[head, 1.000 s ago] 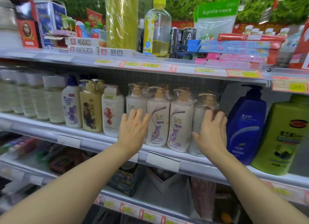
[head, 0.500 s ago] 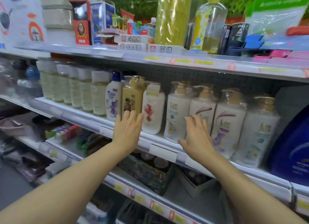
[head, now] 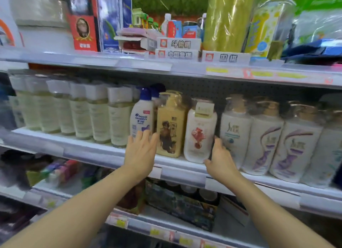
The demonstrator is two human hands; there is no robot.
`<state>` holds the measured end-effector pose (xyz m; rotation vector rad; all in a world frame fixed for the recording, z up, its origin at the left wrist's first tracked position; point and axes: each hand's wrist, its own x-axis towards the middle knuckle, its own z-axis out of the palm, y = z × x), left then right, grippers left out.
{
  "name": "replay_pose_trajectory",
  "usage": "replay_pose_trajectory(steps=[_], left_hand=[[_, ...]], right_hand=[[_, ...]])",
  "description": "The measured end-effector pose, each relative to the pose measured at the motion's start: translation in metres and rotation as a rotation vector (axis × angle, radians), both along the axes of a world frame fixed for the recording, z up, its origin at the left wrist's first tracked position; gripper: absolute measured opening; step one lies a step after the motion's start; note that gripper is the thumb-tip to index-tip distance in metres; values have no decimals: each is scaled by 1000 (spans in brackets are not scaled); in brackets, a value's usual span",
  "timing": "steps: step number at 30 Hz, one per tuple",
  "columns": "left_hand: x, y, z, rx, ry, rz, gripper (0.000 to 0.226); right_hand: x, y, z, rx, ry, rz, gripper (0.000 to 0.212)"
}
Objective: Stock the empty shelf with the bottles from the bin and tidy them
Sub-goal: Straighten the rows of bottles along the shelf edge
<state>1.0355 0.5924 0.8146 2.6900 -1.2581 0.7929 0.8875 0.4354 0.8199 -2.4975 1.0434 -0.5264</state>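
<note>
Take the yellow bottle (head: 171,124) on the middle shelf (head: 103,156) as your marker: it stands upright near the front edge, its pump top wrapped in film and hard to read. Just left of it is the white bottle with a blue cap (head: 141,116), and your left hand (head: 141,154) covers that bottle's lower part, fingers (head: 142,136) straight and slightly spread, laid flat against its front and reaching to the yellow bottle's lower left corner. Just right of the yellow bottle stands the white bottle with the red flower (head: 200,135). Your right hand (head: 221,160) sits at this bottle's right side, thumb at its bottom corner and fingers curled into the gap behind it; you cannot tell how firmly they grip, since the fingertips are hidden there. Further right of the marker runs a row of white pump bottles (head: 266,138), the last cut off by the frame edge. Left of the marker is a row of pale clear bottles (head: 81,110), blurred, labels unreadable. Below the shelf the goods are dark and indistinct.
</note>
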Motion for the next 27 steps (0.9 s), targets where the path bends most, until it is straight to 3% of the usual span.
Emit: replay_pose_trajectory(steps=[6, 12, 16, 22, 27], left_hand=[[27, -4, 3, -23, -16, -108, 67], [32, -11, 2, -29, 13, -184, 63], [35, -16, 2, -64, 3, -208, 59], [45, -7, -1, -63, -15, -148, 59], [60, 9, 0, -59, 22, -81, 65]], right_hand=[[20, 8, 1, 52, 8, -109, 80], [22, 18, 1, -51, -74, -208, 59], [16, 21, 3, -91, -103, -274, 59], [21, 31, 4, -127, -79, -138, 51], [43, 47, 3, -140, -65, 33, 59]])
